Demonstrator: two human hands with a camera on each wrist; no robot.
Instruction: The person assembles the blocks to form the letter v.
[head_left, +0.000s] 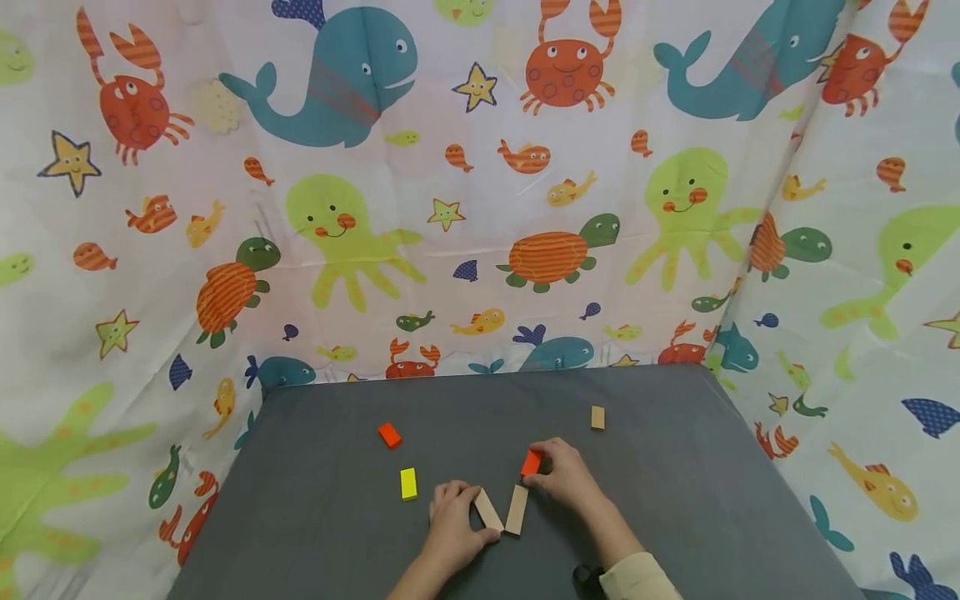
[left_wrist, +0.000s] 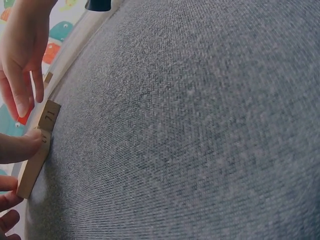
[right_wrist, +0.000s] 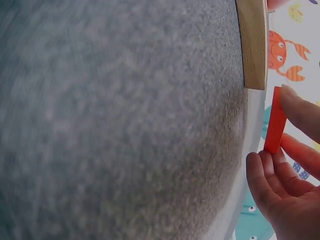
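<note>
Two plain wooden blocks lie on the grey cloth, their near ends meeting in a V that opens away from me. My left hand (head_left: 452, 527) grips the left wooden block (head_left: 489, 509) lengthwise, thumb at the near end and fingertips at the far end. Beside it is the right wooden block (head_left: 516, 510), which shows a printed number on its end in the left wrist view. Just past that block's far end, my right hand (head_left: 567, 481) pinches an orange-red block (right_wrist: 276, 122) between thumb and fingers.
A yellow block (head_left: 408, 484) and another orange-red block (head_left: 389, 435) lie left of the hands. Farther back on the right is a small wooden block (head_left: 597, 417). A curtain (head_left: 465, 250) printed with sea animals hangs behind the grey-covered table (head_left: 322, 467).
</note>
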